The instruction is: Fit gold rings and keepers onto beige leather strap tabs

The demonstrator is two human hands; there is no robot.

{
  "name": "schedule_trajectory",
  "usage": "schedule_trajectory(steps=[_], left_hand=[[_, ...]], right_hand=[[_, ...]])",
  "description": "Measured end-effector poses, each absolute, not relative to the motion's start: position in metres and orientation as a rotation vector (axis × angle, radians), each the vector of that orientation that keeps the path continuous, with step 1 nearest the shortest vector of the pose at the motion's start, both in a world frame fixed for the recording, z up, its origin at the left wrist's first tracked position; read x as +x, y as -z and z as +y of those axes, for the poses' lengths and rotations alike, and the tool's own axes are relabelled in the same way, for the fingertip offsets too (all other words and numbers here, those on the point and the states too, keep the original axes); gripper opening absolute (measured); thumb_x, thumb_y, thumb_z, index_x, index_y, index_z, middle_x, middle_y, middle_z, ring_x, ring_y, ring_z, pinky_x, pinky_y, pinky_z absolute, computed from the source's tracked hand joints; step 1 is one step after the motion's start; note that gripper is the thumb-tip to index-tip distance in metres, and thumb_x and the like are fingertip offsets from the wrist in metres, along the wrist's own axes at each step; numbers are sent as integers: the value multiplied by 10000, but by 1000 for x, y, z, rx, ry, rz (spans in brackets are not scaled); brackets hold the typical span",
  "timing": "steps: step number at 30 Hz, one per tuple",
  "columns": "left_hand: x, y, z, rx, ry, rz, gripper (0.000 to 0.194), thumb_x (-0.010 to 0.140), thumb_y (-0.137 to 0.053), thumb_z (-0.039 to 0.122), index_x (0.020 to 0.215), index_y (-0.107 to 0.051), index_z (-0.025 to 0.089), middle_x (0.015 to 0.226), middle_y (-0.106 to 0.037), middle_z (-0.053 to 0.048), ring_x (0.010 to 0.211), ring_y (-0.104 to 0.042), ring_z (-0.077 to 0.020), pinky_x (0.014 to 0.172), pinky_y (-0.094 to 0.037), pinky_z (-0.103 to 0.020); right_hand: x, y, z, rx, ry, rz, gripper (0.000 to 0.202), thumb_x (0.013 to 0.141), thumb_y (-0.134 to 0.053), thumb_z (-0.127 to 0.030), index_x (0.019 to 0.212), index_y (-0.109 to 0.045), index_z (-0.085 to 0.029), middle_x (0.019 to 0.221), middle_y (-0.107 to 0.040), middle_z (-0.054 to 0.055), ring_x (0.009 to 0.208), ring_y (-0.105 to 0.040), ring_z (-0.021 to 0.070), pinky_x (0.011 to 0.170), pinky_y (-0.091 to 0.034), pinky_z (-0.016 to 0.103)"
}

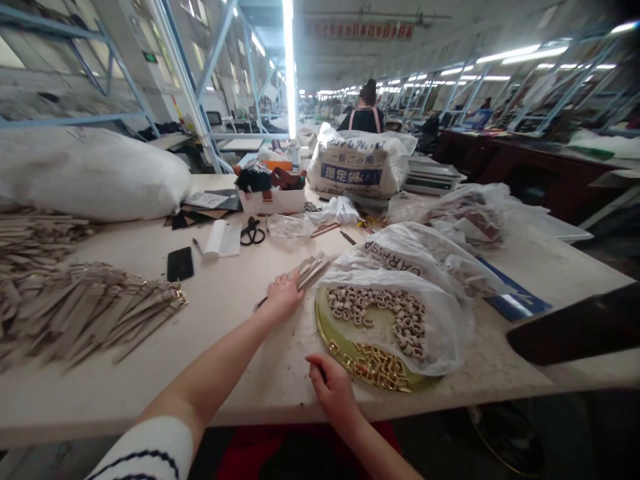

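at twelve o'clock from the person, the left hand (285, 293) is clamped on flat grey-beige strips (314, 269), thin, with uneven ends. the right hand (334, 390), apart from it, is half curled beside the round green tray (321, 321) at one o'clock; whether it holds something, i cannot tell. the bulky white plastic sack (355, 188), farther at twelve, says 一般ごみ用 and 指定袋.

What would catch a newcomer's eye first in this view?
Probably the round green tray right of centre, with gold metal pieces along its near edge and beige loops behind them. Next, the big heap of beige strips on the far left. Between the two, the left hand is closed over a small bundle of similar strips.
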State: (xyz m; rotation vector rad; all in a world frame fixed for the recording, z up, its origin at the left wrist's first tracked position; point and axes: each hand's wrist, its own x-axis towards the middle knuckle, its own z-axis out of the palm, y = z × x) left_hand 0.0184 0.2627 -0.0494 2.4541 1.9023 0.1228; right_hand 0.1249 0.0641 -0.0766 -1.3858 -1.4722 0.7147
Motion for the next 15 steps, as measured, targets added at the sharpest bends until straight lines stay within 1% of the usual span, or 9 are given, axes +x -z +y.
schedule_trajectory(steps=[4, 6, 8, 10, 12, 15], left_hand=[[-3, 46, 221, 2489, -116, 1884, 558, 805, -432, 388, 1322, -302, 223, 1116, -528, -137, 1028, -488, -263, 852, -370, -363], [-15, 44, 204, 2506, -130, 1889, 568, 804, -441, 404, 1321, -302, 215, 1111, -532, -132, 1015, -495, -260, 849, -376, -355], [-25, 41, 193, 2511, -177, 1861, 566, 795, -449, 456, 1291, -342, 206, 1134, -526, -127, 1022, -495, -256, 855, -382, -346], [-32, 38, 187, 2494, -256, 1811, 486, 795, -455, 465, 1195, -437, 189, 1121, -538, -115, 1015, -503, -239, 861, -388, -329], [-37, 36, 185, 2444, -331, 1802, 353, 797, -475, 415, 1044, -517, 166, 1023, -575, -101, 948, -531, -219, 833, -407, -313], [-42, 33, 183, 2377, -396, 1827, 225, 781, -513, 354, 883, -544, 156, 887, -589, -78, 853, -549, -199, 771, -433, -298]], right_hand=[[125, 75, 63, -1387, -728, -1489, 217, 811, -440, -187, 918, -628, -188, 844, -666, 48, 793, -610, 173, 734, -471, 270], [125, 74, 63, -1377, -739, -1500, 219, 807, -442, -191, 922, -628, -186, 849, -665, 48, 794, -606, 172, 742, -466, 275], [124, 73, 62, -1380, -746, -1489, 216, 802, -450, -202, 924, -626, -180, 827, -658, 43, 757, -600, 163, 720, -466, 268], [125, 70, 59, -1383, -775, -1462, 218, 804, -451, -223, 933, -616, -165, 746, -636, 29, 658, -578, 142, 636, -465, 244], [128, 66, 53, -1378, -806, -1450, 222, 808, -450, -241, 938, -606, -153, 685, -606, 13, 592, -547, 125, 575, -453, 225], [136, 58, 44, -1399, -797, -1456, 223, 814, -452, -257, 933, -607, -150, 693, -597, 16, 616, -545, 127, 598, -453, 228]])
